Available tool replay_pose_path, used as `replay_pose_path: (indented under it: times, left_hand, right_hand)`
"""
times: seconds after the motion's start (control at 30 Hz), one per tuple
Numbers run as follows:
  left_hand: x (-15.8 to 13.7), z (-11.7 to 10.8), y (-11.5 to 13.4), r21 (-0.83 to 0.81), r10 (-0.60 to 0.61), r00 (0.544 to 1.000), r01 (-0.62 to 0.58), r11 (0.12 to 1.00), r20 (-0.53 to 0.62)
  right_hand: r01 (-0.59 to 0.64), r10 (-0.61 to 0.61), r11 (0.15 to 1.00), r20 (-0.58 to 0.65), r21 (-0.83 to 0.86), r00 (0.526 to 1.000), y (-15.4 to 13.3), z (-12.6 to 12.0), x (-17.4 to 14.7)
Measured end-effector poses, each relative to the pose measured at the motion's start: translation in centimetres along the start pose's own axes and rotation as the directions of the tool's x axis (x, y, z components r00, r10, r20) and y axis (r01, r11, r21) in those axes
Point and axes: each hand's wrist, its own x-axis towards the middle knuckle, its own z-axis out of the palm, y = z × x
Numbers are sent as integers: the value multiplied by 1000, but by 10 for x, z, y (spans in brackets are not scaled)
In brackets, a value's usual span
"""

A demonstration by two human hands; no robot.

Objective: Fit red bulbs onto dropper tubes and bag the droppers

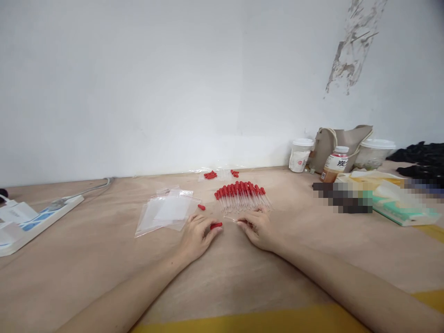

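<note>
My left hand (pixel 200 235) is closed on a red rubber dropper bulb (pixel 216 225), its end showing between thumb and fingers. Facing it, my right hand (pixel 259 229) pinches a thin clear dropper tube (pixel 229 218) that points left toward the bulb. Bulb and tube are apart. Just beyond my hands lies a fanned row of droppers (pixel 243 195) with red bulbs and clear stems. One loose red bulb (pixel 201 207) rests past my left fingers, beside several clear zip bags (pixel 169 208).
Clear bags with more red bulbs (pixel 210 175) lie near the wall. A white power strip (pixel 45 221) is at the left. On the right stand a paper cup (pixel 300 156), a drink bottle (pixel 335 164), a beige bag (pixel 321 150), a lidded tub (pixel 374 154) and a tissue pack (pixel 404 203).
</note>
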Motion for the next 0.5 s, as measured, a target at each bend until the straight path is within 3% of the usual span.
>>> replay_pose_path:
  times: [0.2,0.5]
  left_hand:
    - [0,2,-4,4,41,999,-41,999,-13]
    - [1,-1,-4,-133,48,998,-43,990,34]
  right_hand:
    - [18,-18,1000,41,3,999,-3,0,-4]
    - [49,-49,999,87,1,995,0,1,-4]
